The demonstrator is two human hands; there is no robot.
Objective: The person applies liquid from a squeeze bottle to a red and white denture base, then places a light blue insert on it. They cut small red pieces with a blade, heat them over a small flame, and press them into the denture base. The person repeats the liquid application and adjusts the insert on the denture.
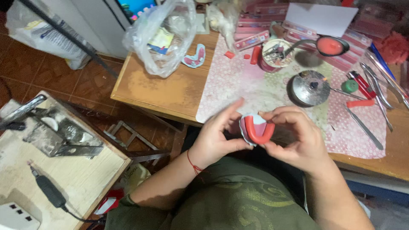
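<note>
Wooden bench [170, 91] ahead: both my hands, left [217, 138] and right [294, 138], pinch the red wax rim [258, 133], shaping it; next needs gentle, even thumb pressure.

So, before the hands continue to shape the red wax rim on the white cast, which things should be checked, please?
1. Left hand supports the white cast: ok.
2. Right hand fingers touch the red wax rim: ok.
3. Wax rim sits evenly on the cast: cannot tell, fingers hide part of it.
4. Metal instruments lie on the patterned mat by the right hand: ok.
5. Spare red wax sticks on the mat: ok.
6. Wax soft enough to bend: cannot tell.
</note>
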